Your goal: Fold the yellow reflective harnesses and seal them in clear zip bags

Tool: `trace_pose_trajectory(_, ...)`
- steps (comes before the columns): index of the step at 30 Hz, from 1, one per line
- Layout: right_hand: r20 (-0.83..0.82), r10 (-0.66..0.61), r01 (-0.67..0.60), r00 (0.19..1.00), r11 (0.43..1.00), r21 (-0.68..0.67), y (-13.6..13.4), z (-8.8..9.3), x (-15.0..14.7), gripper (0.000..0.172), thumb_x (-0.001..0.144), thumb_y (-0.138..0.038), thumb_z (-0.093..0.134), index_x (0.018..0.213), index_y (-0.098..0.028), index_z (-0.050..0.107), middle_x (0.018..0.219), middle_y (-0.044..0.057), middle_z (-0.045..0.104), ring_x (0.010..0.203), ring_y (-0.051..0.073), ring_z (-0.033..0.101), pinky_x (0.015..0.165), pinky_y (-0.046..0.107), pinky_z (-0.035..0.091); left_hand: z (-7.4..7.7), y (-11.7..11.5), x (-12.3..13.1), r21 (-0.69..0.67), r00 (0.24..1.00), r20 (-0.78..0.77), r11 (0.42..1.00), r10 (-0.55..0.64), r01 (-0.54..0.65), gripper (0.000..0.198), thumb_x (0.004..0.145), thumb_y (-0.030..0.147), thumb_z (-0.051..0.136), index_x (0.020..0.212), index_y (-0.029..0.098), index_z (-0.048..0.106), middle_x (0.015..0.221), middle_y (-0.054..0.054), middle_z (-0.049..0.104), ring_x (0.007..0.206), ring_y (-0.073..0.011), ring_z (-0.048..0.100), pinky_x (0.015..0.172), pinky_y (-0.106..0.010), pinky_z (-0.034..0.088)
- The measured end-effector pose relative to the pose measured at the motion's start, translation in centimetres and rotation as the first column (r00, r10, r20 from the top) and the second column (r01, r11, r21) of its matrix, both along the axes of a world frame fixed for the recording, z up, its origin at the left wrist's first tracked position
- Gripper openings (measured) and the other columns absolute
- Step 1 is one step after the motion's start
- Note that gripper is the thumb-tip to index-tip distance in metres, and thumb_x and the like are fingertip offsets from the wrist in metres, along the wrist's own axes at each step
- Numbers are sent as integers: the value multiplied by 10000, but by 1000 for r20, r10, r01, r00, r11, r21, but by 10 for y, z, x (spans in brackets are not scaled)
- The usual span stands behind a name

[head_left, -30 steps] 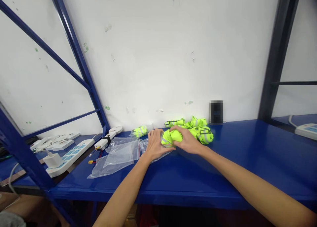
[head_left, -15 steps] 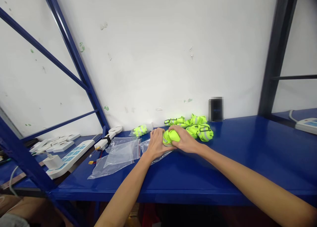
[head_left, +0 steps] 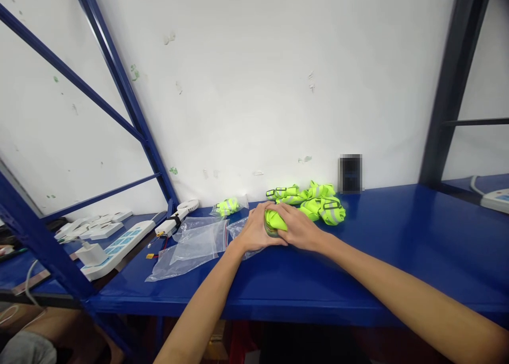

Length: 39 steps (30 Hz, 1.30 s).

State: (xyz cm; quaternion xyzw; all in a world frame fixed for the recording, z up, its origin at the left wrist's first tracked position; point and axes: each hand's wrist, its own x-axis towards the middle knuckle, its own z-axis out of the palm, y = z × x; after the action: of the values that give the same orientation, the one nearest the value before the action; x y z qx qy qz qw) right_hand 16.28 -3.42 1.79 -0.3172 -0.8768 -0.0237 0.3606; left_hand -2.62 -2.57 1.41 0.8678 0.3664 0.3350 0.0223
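Note:
A bundled neon-yellow reflective vest (head_left: 275, 222) is squeezed between my two hands over the blue shelf. My left hand (head_left: 254, 229) wraps its left side, and my right hand (head_left: 300, 227) presses from the right, the fingers of both meeting around it. Under and beside my left hand lies a clear plastic bag (head_left: 237, 227), partly covered; whether the vest is inside it I cannot tell. Behind my right hand rest more crumpled neon-yellow vests (head_left: 324, 207) with grey stripes and dark buckles. Another vest (head_left: 228, 207), packed in a clear bag, lies farther back on the left.
Flat clear zip bags (head_left: 194, 247) lie left of my hands. Beyond them are a white handheld fan (head_left: 186, 207), wires with a yellow connector (head_left: 151, 256) and a white power strip (head_left: 119, 250). A pixelated dark box (head_left: 350, 174) stands against the wall. Blue posts (head_left: 131, 104) frame the left side.
My hands have closed more tightly around the vest, so less of it shows. The right hand has shifted toward the left one. The view has moved slightly.

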Motion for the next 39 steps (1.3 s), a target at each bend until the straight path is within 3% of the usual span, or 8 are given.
trace_pose_trajectory(5, -41, 39, -30, 998, 979, 204, 7, -1, 6, 584, 765, -105, 615, 1318, -181, 442, 1176, 154, 582, 1076, 309, 568, 901, 476, 495, 13, -3, -14, 86, 999, -46, 996, -10, 14, 921, 767, 500, 690, 1500, 243, 195, 1487, -118, 399, 1352, -286, 404, 1122, -449, 318)
trace_pose_trajectory(8, -12, 158, -149, 987, 954, 258, 3, 1, 6, 474, 821, -116, 584, 1276, -195, 478, 1141, 140, 604, 1052, 286, 587, 856, 437, 526, 15, 1, -23, 67, 997, -49, 997, 51, -47, 1029, 694, 545, 736, 1508, 229, 191, 1427, -123, 481, 1302, -305, 462, 1093, -466, 353)
trace_pose_trajectory(11, 17, 249, -240, 968, 910, 339, -1, 0, 5, 421, 839, -75, 534, 1238, -208, 514, 1137, 129, 610, 1085, 270, 580, 880, 419, 523, 14, 6, -27, 33, 994, -80, 997, 74, -72, 951, 589, 537, 800, 1400, 227, 413, 1328, -104, 577, 1219, -311, 533, 1094, -467, 347)
trace_pose_trajectory(14, 28, 292, -278, 956, 873, 400, -3, -5, 2, 456, 831, -49, 518, 1253, -224, 521, 1134, 122, 608, 1083, 261, 581, 903, 426, 515, 13, 6, -29, 29, 989, -130, 998, 65, -62, 595, 586, 495, 799, 1078, 202, 639, 1083, -67, 691, 1034, -282, 628, 1082, -452, 345)
trace_pose_trajectory(20, -17, 244, -235, 970, 946, 223, -5, -12, -1, 669, 807, -73, 559, 1437, -191, 368, 1170, 152, 567, 1088, 280, 570, 895, 454, 528, 13, 1, -27, -13, 987, -141, 996, 81, -83, 362, 627, 445, 760, 841, 177, 643, 782, -22, 671, 748, -202, 630, 731, -299, 463)
trace_pose_trajectory(23, -60, 221, -210, 974, 967, 144, -6, -12, -2, 583, 781, -94, 605, 1343, -191, 482, 1245, 173, 517, 1163, 305, 534, 916, 469, 519, 12, 1, -26, -7, 984, -147, 995, 102, -104, 327, 642, 434, 743, 803, 174, 627, 751, -17, 653, 706, -184, 609, 681, -277, 442)
trace_pose_trajectory(31, -30, 268, -257, 963, 945, 204, -3, -14, -4, 515, 802, -92, 563, 1297, -225, 516, 1317, 145, 563, 1209, 296, 547, 964, 480, 490, 10, 1, -23, -9, 998, -54, 1000, -16, 15, 437, 687, 336, 708, 1096, 200, 635, 1080, -65, 687, 958, -238, 639, 867, -344, 475)
trace_pose_trajectory(39, -83, 205, -195, 975, 974, 111, -4, -11, -3, 572, 772, -188, 654, 1319, -153, 488, 1166, 152, 647, 1017, 286, 628, 846, 429, 527, 4, 0, -20, -29, 999, -20, 999, -28, 27, 500, 660, 422, 761, 1082, 190, 624, 1059, -60, 692, 948, -237, 644, 840, -340, 481)
